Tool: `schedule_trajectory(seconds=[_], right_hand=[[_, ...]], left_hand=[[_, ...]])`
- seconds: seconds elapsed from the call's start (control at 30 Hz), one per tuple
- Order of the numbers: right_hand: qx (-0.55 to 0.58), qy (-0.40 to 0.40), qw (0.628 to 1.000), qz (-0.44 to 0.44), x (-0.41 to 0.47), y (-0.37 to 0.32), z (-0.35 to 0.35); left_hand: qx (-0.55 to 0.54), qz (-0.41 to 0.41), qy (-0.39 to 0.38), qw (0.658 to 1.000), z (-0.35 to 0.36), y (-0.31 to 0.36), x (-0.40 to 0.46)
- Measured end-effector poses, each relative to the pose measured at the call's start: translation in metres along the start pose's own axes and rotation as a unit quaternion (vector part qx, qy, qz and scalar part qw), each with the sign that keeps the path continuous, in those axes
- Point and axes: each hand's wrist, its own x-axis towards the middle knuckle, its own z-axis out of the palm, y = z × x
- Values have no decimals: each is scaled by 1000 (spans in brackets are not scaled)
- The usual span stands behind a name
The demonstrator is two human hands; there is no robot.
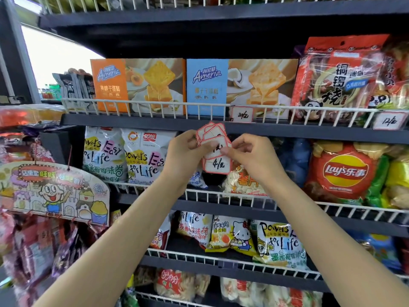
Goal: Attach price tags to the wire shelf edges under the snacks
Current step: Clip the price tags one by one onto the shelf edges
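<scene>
Price tags (215, 149): stack held below the blue Ameria box (207, 87), left hand (186, 149) gripping, right hand (250, 152) pinching one. Two tags (241, 115) already hang on upper wire edge; lower edges appear untagged.

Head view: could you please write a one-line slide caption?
Left hand holds a fan of red-bordered white paper price tags; right hand pinches one before the white wire shelf edge.

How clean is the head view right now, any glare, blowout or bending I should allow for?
Head view: the window at upper left is blown out white; wide-angle bending curves the shelf rails near the edges; glare streaks the clear red snack bag; the left-edge packets are smeared; the price tags between both hands read fairly sharp.
</scene>
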Motion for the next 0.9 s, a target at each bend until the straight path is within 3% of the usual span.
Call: schedule_trajectory(seconds=[0.17, 0.47, 0.7, 0.9], right_hand=[[67, -15, 997, 24, -15, 6, 14], [83, 24, 994, 61, -45, 30, 56], [79, 20, 992, 91, -60, 41, 90], [175, -2, 974, 143, -65, 39, 112]], left_hand=[[-64, -97, -30, 993, -9, -10, -13], [-144, -179, -92, 969, -28, -42, -43], [-114, -194, -96, 970, -61, -60, -59], [-173, -211, -76, 959, -90, -69, -64]])
